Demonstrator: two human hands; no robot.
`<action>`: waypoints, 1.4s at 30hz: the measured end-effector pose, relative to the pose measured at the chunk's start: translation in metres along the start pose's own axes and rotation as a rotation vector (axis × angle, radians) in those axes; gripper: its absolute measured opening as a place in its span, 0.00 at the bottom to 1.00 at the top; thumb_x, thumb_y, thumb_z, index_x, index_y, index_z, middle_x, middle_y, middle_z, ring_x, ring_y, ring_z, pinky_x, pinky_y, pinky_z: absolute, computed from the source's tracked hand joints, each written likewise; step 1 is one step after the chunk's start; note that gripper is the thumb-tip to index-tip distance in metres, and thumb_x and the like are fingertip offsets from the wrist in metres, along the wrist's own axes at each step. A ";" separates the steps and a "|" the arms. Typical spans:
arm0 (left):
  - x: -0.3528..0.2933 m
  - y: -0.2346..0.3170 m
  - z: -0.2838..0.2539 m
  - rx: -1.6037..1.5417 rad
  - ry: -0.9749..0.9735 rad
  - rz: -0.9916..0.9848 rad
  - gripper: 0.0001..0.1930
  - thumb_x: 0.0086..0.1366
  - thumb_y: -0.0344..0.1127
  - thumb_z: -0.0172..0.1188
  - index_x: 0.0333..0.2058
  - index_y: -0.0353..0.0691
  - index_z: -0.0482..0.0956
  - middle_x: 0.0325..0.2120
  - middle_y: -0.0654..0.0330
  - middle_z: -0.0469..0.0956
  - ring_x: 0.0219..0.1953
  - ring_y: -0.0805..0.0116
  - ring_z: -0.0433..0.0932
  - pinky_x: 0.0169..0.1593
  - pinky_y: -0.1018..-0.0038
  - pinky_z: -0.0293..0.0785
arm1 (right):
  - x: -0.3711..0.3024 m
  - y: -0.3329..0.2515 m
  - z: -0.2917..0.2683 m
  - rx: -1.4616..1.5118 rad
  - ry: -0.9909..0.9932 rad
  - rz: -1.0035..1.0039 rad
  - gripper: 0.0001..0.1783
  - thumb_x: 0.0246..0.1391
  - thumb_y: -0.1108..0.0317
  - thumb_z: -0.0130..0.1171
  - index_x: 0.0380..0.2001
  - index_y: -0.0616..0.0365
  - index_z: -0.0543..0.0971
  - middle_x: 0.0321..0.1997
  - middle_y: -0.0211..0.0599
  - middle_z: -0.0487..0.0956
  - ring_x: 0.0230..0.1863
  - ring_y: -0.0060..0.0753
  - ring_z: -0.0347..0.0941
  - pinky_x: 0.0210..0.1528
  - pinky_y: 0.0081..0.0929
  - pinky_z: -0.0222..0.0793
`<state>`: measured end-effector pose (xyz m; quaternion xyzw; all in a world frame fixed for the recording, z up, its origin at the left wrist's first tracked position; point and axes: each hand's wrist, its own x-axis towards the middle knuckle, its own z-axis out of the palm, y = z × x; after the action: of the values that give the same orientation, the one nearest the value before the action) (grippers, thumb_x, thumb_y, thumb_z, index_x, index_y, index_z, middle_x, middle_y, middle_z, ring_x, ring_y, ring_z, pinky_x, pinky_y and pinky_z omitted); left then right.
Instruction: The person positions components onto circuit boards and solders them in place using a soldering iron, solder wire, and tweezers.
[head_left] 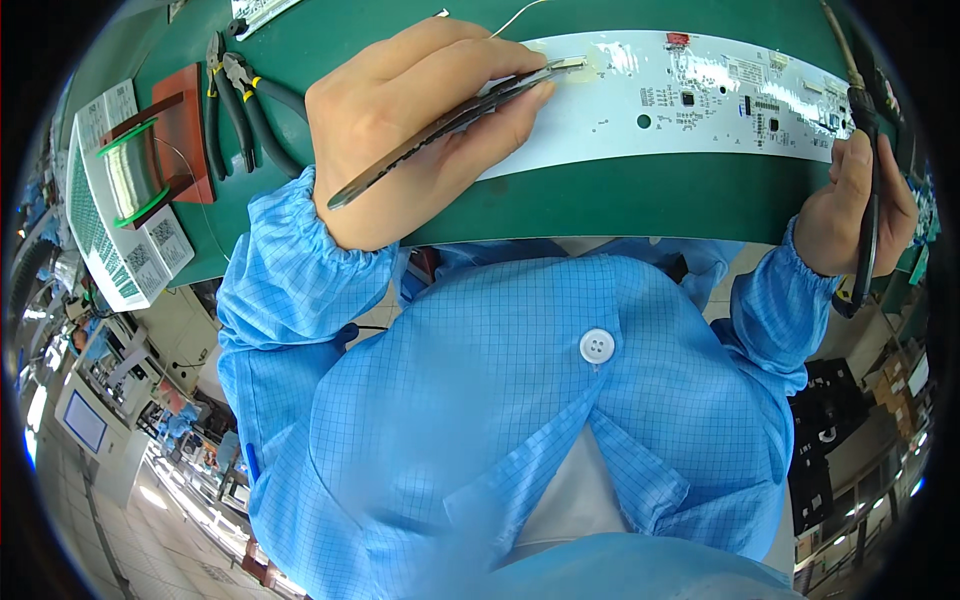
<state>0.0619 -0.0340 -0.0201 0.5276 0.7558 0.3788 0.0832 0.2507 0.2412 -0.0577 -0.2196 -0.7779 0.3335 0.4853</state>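
Observation:
My left hand [425, 130] is closed in a pinch round dark tweezers [440, 130]. Their tips reach the left part of a long white circuit board [590, 130], beside a small pale piece; I cannot tell whether they grip it. Over at the right, my right hand [850, 205] is wrapped round the black handle of a soldering iron [866, 170]. Its metal shaft points away from me, past the board's right end, and its tip is at the picture's rim. Small dark chips and a red patch [678, 39] show on the board.
Left on the green mat [620, 195] lie two pliers, one cutter [240, 75] with black and yellow handles among them. A spool of solder wire [133, 172] sits on a brown holder [180, 120] beside a white-and-green box [110, 240]. The mat's near edge runs just before my body.

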 end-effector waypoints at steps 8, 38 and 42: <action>0.001 -0.001 -0.001 0.011 -0.006 0.028 0.11 0.54 0.23 0.70 0.38 0.32 0.83 0.32 0.55 0.81 0.32 0.69 0.80 0.37 0.78 0.77 | 0.002 -0.001 -0.001 -0.016 0.003 0.018 0.17 0.51 0.70 0.70 0.40 0.71 0.79 0.35 0.56 0.83 0.34 0.41 0.84 0.38 0.29 0.83; 0.000 -0.006 0.000 0.066 0.028 0.098 0.11 0.54 0.24 0.70 0.38 0.33 0.83 0.31 0.55 0.81 0.30 0.69 0.80 0.34 0.78 0.76 | -0.002 -0.013 -0.004 0.019 -0.025 0.055 0.13 0.51 0.74 0.67 0.36 0.69 0.74 0.29 0.55 0.82 0.26 0.34 0.80 0.32 0.23 0.78; -0.001 -0.006 0.001 0.069 0.045 0.090 0.12 0.53 0.25 0.71 0.37 0.34 0.83 0.31 0.55 0.81 0.29 0.67 0.80 0.33 0.77 0.76 | -0.012 -0.031 -0.006 0.279 -0.249 0.048 0.11 0.53 0.79 0.63 0.39 0.62 0.73 0.30 0.53 0.81 0.29 0.33 0.79 0.35 0.25 0.78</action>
<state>0.0588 -0.0349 -0.0250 0.5551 0.7455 0.3676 0.0308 0.2605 0.2138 -0.0407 -0.1258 -0.7727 0.4740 0.4030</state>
